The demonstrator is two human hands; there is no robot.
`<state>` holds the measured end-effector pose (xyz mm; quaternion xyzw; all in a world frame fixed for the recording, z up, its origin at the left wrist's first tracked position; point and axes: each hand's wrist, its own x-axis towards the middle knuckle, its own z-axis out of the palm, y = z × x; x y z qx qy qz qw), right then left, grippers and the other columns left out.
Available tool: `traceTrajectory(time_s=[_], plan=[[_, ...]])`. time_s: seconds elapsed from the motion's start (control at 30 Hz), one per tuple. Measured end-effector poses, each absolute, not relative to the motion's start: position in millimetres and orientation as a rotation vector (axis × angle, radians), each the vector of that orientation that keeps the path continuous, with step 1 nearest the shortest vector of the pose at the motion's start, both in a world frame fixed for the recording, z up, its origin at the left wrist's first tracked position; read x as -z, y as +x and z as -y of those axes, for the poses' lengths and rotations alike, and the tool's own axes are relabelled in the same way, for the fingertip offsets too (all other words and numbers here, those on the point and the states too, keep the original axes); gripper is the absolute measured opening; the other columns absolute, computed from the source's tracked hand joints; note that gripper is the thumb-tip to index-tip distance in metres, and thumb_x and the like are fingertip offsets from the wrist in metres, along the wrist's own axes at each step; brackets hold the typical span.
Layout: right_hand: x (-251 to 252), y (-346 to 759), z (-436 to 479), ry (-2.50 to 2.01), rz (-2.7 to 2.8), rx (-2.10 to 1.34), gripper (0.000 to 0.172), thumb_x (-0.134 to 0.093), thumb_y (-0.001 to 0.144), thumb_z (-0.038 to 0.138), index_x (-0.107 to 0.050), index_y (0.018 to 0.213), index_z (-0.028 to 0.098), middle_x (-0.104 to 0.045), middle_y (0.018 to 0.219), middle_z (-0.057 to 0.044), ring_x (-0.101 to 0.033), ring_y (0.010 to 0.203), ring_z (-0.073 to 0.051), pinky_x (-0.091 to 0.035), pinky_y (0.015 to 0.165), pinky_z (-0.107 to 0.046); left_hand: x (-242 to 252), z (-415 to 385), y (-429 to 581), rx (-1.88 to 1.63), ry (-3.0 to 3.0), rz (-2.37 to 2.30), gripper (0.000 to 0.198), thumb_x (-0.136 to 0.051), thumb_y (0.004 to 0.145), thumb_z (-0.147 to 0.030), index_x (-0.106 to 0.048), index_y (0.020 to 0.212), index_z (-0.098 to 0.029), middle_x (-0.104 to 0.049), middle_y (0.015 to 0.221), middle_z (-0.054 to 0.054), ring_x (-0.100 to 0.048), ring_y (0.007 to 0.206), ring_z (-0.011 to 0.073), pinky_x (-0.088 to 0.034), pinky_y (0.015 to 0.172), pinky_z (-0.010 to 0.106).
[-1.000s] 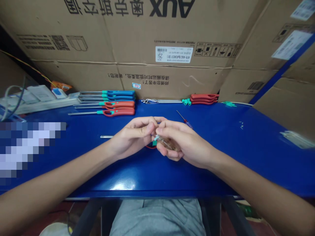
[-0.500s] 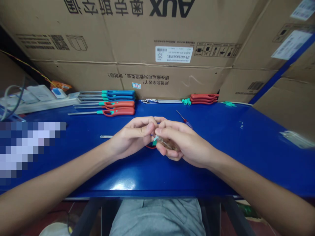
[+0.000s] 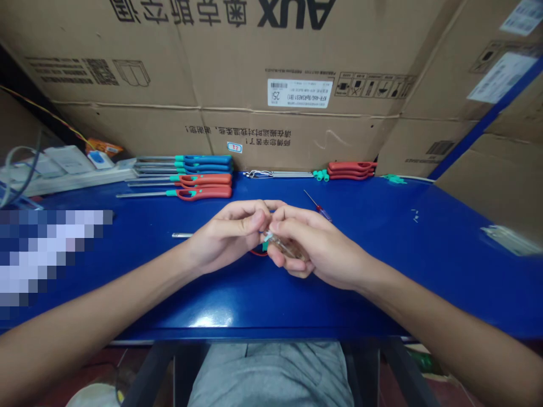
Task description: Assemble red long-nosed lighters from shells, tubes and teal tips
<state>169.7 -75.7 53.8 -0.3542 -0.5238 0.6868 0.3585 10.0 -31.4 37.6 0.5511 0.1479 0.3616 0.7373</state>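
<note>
My right hand [image 3: 322, 240] is closed around a translucent brownish lighter fuel tank [image 3: 285, 247] with a whitish tip, held just above the table. My left hand [image 3: 229, 234] meets it at the tank's upper end, thumb and fingers pinched together. Whatever those left fingertips hold is too small and too covered to make out. Behind and below the hands, mostly hidden, lies a lighter with a metal tube [image 3: 181, 235], a bit of green [image 3: 265, 245] and a red edge [image 3: 258, 253] showing.
Finished-looking long lighters [image 3: 203, 193] with blue and red handles lie in a row at the back left. Farther right are metal tubes [image 3: 292, 174], green collars [image 3: 321, 176] and red handle shells [image 3: 351, 169]. A screwdriver [image 3: 323, 212] rests beyond my right hand. A power strip [image 3: 55, 178] is at left.
Both hands stay in place around the fuel tank. Only a very slight shift of the right thumb and fingers shows.
</note>
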Motion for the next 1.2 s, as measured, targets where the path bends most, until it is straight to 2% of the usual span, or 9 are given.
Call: traceTrajectory(time_s=[0.13, 0.27, 0.47, 1.07, 1.2], plan=[[-54.0, 169.4, 76.0, -0.913, 1.341, -1.766, 0.018, -0.053, 0.086, 0.032, -0.041, 0.077, 0.02, -0.052, 0.053, 0.006, -0.031, 0.036, -0.004, -0.017, 0.034, -0.014, -38.2, 31.3, 10.8, -0.782, 1.225, -0.306, 0.025, -0.074, 0.075, -0.032, -0.064, 0.064, -0.012, -0.064, 0.087, 0.008, -0.062, 0.079, 0.0182, -0.05, 0.068, 0.027], [-54.1, 169.3, 76.0, -0.916, 1.338, -1.772, 0.015, -0.05, 0.087, 0.029, -0.041, 0.077, 0.02, -0.052, 0.054, 0.006, -0.031, 0.036, -0.004, -0.019, 0.035, -0.014, -38.2, 30.9, 10.8, -0.778, 1.239, -0.294, 0.025, -0.073, 0.076, -0.032, -0.063, 0.064, -0.013, -0.062, 0.078, 0.006, -0.061, 0.075, 0.0174, -0.051, 0.067, 0.027], [-53.9, 169.3, 76.0, -0.914, 1.343, -1.77, 0.011, -0.047, 0.085, 0.024, -0.041, 0.077, 0.021, -0.052, 0.054, 0.006, -0.032, 0.036, -0.004, -0.02, 0.035, -0.015, -38.0, 31.0, 10.3, -0.773, 1.242, -0.304, 0.025, -0.073, 0.076, -0.033, -0.064, 0.064, -0.012, -0.063, 0.086, 0.007, -0.061, 0.075, 0.0175, -0.052, 0.068, 0.028], [-53.7, 169.7, 75.5, -0.899, 1.333, -1.772, 0.014, -0.049, 0.085, 0.026, -0.041, 0.076, 0.02, -0.052, 0.054, 0.005, -0.031, 0.036, -0.004, -0.018, 0.035, -0.015, -37.8, 31.0, 10.3, -0.775, 1.243, -0.309, 0.023, -0.073, 0.076, -0.032, -0.065, 0.066, -0.013, -0.064, 0.082, 0.007, -0.062, 0.076, 0.0184, -0.051, 0.069, 0.029], [-53.6, 172.1, 74.4, -0.794, 1.295, -1.845, 0.014, -0.046, 0.087, 0.035, -0.045, 0.082, 0.021, -0.053, 0.054, 0.005, -0.033, 0.036, -0.006, -0.019, 0.035, -0.017, -39.3, 29.4, 6.3, -0.791, 1.152, -0.305, 0.023, -0.072, 0.075, -0.032, -0.062, 0.064, -0.015, -0.067, 0.084, 0.007, -0.063, 0.076, 0.0203, -0.051, 0.073, 0.034]])
